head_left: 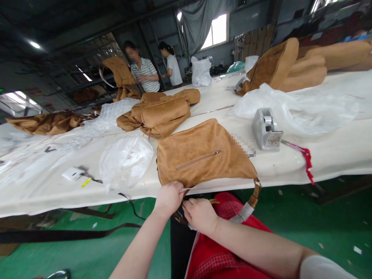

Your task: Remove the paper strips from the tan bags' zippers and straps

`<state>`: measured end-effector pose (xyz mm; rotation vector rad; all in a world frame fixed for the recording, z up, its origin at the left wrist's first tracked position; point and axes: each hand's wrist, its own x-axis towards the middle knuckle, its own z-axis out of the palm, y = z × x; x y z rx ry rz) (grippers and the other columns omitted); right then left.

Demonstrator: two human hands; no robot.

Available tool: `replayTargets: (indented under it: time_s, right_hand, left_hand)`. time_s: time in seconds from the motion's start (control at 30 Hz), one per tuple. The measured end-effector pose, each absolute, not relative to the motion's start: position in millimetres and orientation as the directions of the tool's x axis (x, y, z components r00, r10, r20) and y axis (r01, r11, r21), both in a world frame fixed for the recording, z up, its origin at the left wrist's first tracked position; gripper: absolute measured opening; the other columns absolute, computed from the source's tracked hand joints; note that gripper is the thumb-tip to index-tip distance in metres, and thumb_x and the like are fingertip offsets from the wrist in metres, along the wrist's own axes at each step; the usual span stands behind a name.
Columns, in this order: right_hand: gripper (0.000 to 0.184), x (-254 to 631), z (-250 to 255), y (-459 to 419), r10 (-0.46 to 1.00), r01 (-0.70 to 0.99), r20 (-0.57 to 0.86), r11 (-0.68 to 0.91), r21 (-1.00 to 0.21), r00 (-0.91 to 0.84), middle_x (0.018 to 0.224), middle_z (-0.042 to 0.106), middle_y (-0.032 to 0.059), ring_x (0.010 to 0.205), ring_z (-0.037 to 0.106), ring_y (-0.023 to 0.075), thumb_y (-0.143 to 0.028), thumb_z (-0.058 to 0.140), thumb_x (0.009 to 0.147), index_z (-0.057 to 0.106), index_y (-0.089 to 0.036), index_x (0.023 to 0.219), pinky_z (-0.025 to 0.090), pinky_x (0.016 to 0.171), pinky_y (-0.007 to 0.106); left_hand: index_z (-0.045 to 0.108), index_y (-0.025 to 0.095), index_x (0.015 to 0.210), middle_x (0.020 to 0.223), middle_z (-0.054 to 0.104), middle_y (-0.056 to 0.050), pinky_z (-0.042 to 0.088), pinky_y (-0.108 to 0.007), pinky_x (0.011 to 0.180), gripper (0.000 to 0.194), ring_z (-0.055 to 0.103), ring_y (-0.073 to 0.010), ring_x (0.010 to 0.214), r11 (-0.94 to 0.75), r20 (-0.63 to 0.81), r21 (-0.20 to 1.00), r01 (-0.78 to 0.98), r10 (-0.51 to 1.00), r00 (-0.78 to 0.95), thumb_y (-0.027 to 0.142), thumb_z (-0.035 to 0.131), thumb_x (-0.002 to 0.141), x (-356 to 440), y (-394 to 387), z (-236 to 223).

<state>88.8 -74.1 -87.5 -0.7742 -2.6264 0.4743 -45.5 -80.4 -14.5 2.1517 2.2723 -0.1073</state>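
A tan leather bag (197, 151) with a slanted zipper lies flat on the table, its lower edge towards me. My left hand (169, 198) is closed on that edge at the bag's lower left, where a thin white slip (189, 189) shows beside the fingertips. Just below the table edge, my right hand (201, 215) has its fingers curled round the bag's strap; the gripped part is mostly hidden. The strap (255, 192) hangs from the bag's right corner, partly wrapped in whitish material (243, 214), and passes behind my right forearm.
A grey tape dispenser (266, 130) stands right of the bag, near scissors (306, 155) with red wrapping. Clear plastic (126, 162) lies to the left. More tan bags (162, 112) rest further back. Two people (145, 73) stand across the table. A black strap (72, 235) hangs at lower left.
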Motion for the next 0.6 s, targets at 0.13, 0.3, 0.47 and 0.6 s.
replayTargets:
  time_s: [0.13,0.3,0.47,0.6]
  right_hand:
    - [0.018,76,-92,-80,0.457,0.374,0.236,0.869,-0.324,-0.858,0.081,0.066,0.0105,0.069,0.062,0.0201,-0.015,0.044,0.088,0.062,-0.012,0.09,0.043,0.06,0.029]
    - [0.021,79,-99,-81,0.461,0.332,0.252,0.844,-0.421,-0.851,0.08,0.067,0.0075,0.07,0.062,0.0177,-0.022,0.044,0.091,0.063,-0.015,0.09,0.043,0.064,0.027]
    - [0.021,89,-106,-75,0.596,0.394,0.239,0.731,-0.558,-0.767,0.084,0.069,0.0037,0.075,0.063,0.015,-0.022,0.045,0.089,0.066,-0.02,0.087,0.042,0.07,0.024]
    - [0.02,88,-106,-72,0.617,0.41,0.243,0.719,-0.561,-0.749,0.083,0.068,0.0042,0.075,0.063,0.0156,-0.022,0.046,0.088,0.065,-0.019,0.086,0.042,0.071,0.025]
  left_hand:
    - [0.064,0.021,0.083,0.087,0.067,-0.007,0.04,-0.03,0.072,0.019,0.062,-0.0206,0.084,0.132,0.005,0.026,0.991,0.991,-0.132,0.023,0.046,0.087,-46,-86,-22]
    - [0.066,0.021,0.079,0.086,0.069,-0.007,0.041,-0.029,0.072,0.022,0.063,-0.0199,0.082,0.152,-0.015,0.099,0.983,0.988,-0.151,0.029,0.046,0.087,-58,-87,-24]
    - [0.068,0.022,0.073,0.078,0.071,-0.009,0.043,-0.031,0.066,0.027,0.066,-0.0247,0.076,0.159,-0.12,0.003,0.987,0.98,-0.158,0.049,0.063,0.074,-65,-87,-19]
    - [0.068,0.017,0.071,0.075,0.07,-0.013,0.044,-0.034,0.067,0.017,0.066,-0.028,0.075,0.105,-0.15,-0.078,0.991,0.982,-0.116,0.032,0.061,0.075,-57,-87,-24]
